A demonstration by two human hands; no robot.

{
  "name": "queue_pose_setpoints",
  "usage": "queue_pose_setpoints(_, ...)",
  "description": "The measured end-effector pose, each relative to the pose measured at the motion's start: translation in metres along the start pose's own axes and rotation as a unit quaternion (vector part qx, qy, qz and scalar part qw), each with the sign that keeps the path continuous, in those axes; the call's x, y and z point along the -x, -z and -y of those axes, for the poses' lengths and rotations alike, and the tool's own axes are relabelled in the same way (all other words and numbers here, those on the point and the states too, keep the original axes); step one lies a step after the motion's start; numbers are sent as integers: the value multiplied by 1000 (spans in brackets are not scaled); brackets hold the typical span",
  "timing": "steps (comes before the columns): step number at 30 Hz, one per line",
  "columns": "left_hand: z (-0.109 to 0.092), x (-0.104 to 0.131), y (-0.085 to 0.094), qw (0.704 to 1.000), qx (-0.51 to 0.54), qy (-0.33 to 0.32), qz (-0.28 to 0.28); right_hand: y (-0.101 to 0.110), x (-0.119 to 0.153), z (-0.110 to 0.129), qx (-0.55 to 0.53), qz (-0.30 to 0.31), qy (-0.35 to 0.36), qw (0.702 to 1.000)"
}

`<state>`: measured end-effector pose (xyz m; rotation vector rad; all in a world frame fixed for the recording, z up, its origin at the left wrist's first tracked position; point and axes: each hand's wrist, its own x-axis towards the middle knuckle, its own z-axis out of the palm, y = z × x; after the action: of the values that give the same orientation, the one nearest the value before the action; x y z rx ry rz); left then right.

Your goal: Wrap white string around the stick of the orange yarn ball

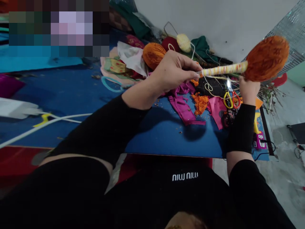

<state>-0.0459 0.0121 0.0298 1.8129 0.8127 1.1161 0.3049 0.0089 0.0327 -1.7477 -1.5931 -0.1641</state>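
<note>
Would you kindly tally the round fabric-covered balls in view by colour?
Orange: 2, one on the wrapped stick held between left hand and right hand at, one on the floor
Dark red: 1
Pale yellow: 1
Total: 4

Both arms, in black sleeves, reach forward. The left hand (172,71) is raised with its fingers pinched together. The right hand (249,89) sits lower, closed in a grip.
</note>
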Motion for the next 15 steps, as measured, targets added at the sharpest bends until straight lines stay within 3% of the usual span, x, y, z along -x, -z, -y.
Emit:
queue_pose_setpoints(1, -2, 1, -2, 1000, 20, 21, -7, -5, 5, 13, 15, 9, 13, 1000)
queue_pose_setpoints(4, -8, 3, -10, 993, 89, 74, -31, -24, 26, 60, -95, 115, 99, 984)
queue_pose_setpoints(6, -13, 4, -12, 986, 136, 88, -49, -37, 41, 88, -240, 192, 141, 941)
queue_pose_setpoints(9, -17, 3, -12, 979, 176, 85, -64, -44, 61, 114, -314, 251, 138, 905)
queue_pose_setpoints(11, -16, 1, -11, 977, 186, 80, -70, -40, 69, 123, -313, 231, 124, 913)
queue_pose_setpoints(15, -6, -4, -11, 975, 192, 75, -86, -30, 78, 130, -301, 73, 132, 942)
